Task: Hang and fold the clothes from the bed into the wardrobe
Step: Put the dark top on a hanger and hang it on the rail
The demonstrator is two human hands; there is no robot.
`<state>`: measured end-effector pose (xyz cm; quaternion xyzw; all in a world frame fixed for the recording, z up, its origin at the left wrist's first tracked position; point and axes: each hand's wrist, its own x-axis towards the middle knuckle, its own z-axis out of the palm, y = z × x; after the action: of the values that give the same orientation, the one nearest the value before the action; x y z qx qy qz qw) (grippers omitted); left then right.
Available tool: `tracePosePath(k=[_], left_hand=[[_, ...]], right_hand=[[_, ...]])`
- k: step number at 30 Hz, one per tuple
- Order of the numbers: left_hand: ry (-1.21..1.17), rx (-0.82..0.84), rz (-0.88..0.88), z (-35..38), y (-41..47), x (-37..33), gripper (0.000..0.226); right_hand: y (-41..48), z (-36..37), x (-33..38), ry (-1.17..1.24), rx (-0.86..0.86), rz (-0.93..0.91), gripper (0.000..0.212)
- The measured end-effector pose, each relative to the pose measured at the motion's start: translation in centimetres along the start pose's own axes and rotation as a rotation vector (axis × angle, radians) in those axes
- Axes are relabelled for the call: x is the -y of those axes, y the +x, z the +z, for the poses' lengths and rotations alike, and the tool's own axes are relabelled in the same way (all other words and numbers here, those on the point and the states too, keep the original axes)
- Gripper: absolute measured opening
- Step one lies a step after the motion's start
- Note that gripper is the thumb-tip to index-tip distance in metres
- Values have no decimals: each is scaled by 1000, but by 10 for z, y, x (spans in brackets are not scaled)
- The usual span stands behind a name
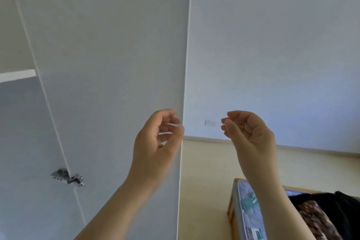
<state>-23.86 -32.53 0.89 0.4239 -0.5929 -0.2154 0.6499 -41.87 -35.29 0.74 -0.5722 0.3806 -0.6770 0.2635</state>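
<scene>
My left hand (pixel 155 138) is raised in front of the open white wardrobe door (pixel 109 64), close to its free edge. Its fingers are loosely curled and hold nothing. My right hand (pixel 247 134) is raised at the same height to the right, in front of the wall. Its fingers are loosely curled too, with nothing in them. The two hands are apart, palms turned toward each other. At the bottom right lies the bed (pixel 247 206) with a patterned mattress. A heap of dark and patterned clothes (pixel 323 214) lies on it, partly hidden behind my right forearm.
A metal hinge (pixel 68 177) joins the door to the wardrobe side. A white shelf edge (pixel 17 75) shows inside the wardrobe at the left. Pale floor (pixel 206 181) lies between the door and the bed. A small wall socket (pixel 210 122) sits on the wall.
</scene>
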Motion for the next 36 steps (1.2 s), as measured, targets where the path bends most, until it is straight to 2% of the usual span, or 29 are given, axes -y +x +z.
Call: tracePosePath(k=[5, 15, 25, 36], left_hand=[[-99, 97, -5, 91, -3, -1, 23], [-210, 219, -103, 246, -7, 30, 23], [-290, 393, -268, 322, 25, 132, 24], [-250, 643, -449, 408, 76, 225, 25]], right_hand=[[14, -86, -17, -56, -142, 11, 15], [34, -223, -71, -200, -275, 88, 13], [61, -247, -171, -365, -404, 273, 12], [93, -265, -246, -526, -510, 514, 10]])
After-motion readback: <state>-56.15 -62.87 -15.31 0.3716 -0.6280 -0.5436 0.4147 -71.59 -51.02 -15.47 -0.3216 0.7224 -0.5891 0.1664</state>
